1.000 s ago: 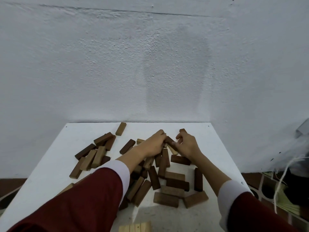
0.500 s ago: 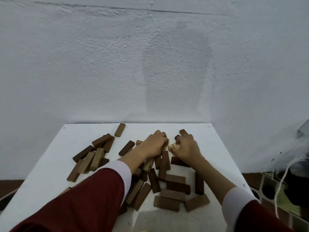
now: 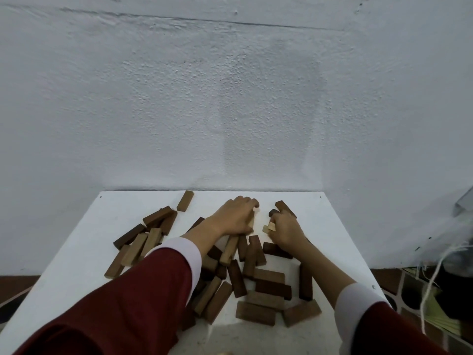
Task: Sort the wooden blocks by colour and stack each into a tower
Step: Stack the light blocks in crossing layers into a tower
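Note:
Wooden blocks in light, mid-brown and dark tones lie scattered over a white table (image 3: 76, 254). My left hand (image 3: 236, 217) reaches to the far middle of the pile, its fingers curled round a pale block (image 3: 251, 222) that shows at the thumb side. A short gap to the right, my right hand (image 3: 286, 230) grips another pale block (image 3: 268, 228), whose end pokes out past the thumb. Dark blocks (image 3: 282, 207) lie just behind the right hand. A mixed heap (image 3: 258, 283) sits between my forearms.
A second cluster of blocks (image 3: 143, 239) lies at the table's left, with one lone block (image 3: 184, 200) near the far edge. A white wall rises right behind the table. Cords and clutter (image 3: 435, 272) sit on the floor to the right.
Both hands have drawn slightly apart and closed into tighter grips, each on a pale block. The head view has tilted up a little.

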The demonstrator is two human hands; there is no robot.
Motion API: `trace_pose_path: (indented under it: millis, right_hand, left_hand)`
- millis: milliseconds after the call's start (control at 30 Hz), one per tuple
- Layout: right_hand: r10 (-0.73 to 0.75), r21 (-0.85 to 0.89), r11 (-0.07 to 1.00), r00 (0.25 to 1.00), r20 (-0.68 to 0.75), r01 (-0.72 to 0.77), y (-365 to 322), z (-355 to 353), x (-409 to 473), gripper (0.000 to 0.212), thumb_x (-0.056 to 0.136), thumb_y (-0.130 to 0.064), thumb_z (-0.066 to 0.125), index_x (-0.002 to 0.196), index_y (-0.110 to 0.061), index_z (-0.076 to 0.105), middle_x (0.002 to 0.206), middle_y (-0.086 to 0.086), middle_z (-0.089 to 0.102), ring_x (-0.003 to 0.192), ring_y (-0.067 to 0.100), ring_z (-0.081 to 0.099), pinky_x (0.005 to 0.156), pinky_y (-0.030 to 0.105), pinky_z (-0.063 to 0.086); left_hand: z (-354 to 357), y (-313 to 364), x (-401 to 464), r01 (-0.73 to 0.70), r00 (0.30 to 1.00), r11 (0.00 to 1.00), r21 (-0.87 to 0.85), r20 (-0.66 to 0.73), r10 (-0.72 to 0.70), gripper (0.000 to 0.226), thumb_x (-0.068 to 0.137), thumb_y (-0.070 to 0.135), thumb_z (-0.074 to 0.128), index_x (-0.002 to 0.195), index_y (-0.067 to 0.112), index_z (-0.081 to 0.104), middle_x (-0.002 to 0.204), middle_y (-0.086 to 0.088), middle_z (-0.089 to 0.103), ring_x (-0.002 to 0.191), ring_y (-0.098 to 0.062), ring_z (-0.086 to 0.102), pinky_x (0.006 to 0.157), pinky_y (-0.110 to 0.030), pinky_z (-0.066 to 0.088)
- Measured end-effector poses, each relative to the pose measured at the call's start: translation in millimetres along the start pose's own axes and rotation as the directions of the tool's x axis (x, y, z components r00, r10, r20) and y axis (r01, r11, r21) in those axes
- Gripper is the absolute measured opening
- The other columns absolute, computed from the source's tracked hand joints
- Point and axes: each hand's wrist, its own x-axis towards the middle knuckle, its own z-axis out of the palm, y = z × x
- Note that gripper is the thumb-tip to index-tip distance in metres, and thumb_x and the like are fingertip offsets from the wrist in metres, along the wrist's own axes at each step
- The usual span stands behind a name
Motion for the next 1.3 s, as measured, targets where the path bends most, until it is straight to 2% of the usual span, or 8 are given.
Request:
trace_pose_path:
  millis: [67,167,333,433,567,867,1067,1300]
  right_hand:
    - [0.040,0.069,0.997,0.999,-0.005,-0.039,-2,-7,-3,0.019,0.085,-0.013,0.063,0.095,0.002,0.061,0.102,0.014,0.062,0.090,0.025,0.057,0.066,0.026,0.040]
    - [0.142,0.412,0.905,0.988,-0.066,-0.103,-15,-23,-11,0.021,0.085,-0.017,0.066,0.073,-0.001,0.060,0.074,0.008,0.056,0.067,0.017,0.047,0.053,0.020,0.030]
    - [0.208,0.899,0.393,0.971,0.118,-0.193,-45,-56,-30,0.024,0.085,-0.007,0.067,0.063,-0.008,0.057,0.047,-0.007,0.053,0.050,0.009,0.043,0.050,0.019,0.037]
    - [0.163,0.940,0.294,0.978,0.131,-0.175,-63,-76,-46,0.016,0.085,-0.007,0.066,0.070,-0.007,0.061,0.051,-0.003,0.056,0.051,0.009,0.043,0.055,0.021,0.039]
    - [0.177,0.942,0.295,0.978,0.109,-0.158,-86,-96,-67,0.011,0.085,-0.005,0.065,0.076,-0.006,0.059,0.053,-0.001,0.054,0.048,0.009,0.045,0.053,0.021,0.039]
    - [0.120,0.941,0.328,0.992,0.040,-0.078,-142,-136,-131,0.017,0.086,-0.007,0.065,0.072,-0.009,0.057,0.048,-0.006,0.053,0.036,0.002,0.044,0.036,0.013,0.033]
    - [0.064,0.915,0.404,0.997,-0.033,0.005,-184,-136,-161,0.010,0.085,-0.011,0.068,0.079,-0.006,0.062,0.065,0.002,0.057,0.053,0.011,0.046,0.058,0.024,0.041]
    - [0.015,0.751,0.651,0.987,-0.160,0.112,-235,-101,-202,0.028,0.096,-0.027,0.051,0.093,0.000,0.059,0.084,0.011,0.061,0.078,0.022,0.058,0.070,0.035,0.049]
  left_hand:
    - [-6,-1,-5,0.001,0.998,0.989,-0.151,-0.058,-0.009,0.061,0.076,0.010,0.069,0.131,0.007,0.042,0.121,-0.009,0.047,0.109,-0.023,0.047,0.087,-0.032,0.040]
    - [-14,1,-13,-0.052,0.988,0.961,-0.273,-0.153,0.010,0.062,0.074,0.002,0.069,0.131,0.004,0.043,0.120,-0.009,0.046,0.104,-0.018,0.048,0.082,-0.020,0.039]
    - [-38,20,-29,-0.139,0.954,0.914,-0.380,-0.299,0.021,0.068,0.071,0.004,0.075,0.132,0.007,0.044,0.114,-0.004,0.049,0.091,-0.008,0.048,0.072,-0.004,0.039]
    - [-57,28,-47,-0.189,0.928,0.898,-0.398,-0.372,0.030,0.071,0.070,0.004,0.076,0.133,0.010,0.043,0.115,-0.004,0.051,0.088,-0.008,0.051,0.071,-0.008,0.044]
    - [-73,43,-76,-0.243,0.895,0.900,-0.361,-0.440,0.065,0.071,0.072,0.005,0.075,0.134,0.011,0.042,0.116,-0.003,0.051,0.090,-0.013,0.053,0.074,-0.015,0.046]
    - [-112,65,-155,-0.310,0.788,0.939,-0.147,-0.592,0.168,0.073,0.079,0.011,0.073,0.142,0.014,0.036,0.124,-0.004,0.054,0.095,0.002,0.041,0.079,0.000,0.032]
    - [-132,65,-209,-0.310,0.757,0.943,-0.119,-0.631,0.169,0.081,0.074,0.012,0.075,0.143,0.016,0.032,0.114,0.003,0.053,0.089,0.008,0.047,0.076,-0.002,0.033]
    - [-112,48,-285,-0.210,0.736,0.925,-0.315,-0.674,-0.063,0.086,0.068,0.007,0.078,0.140,0.020,0.033,0.106,0.006,0.050,0.081,0.000,0.047,0.066,-0.008,0.040]
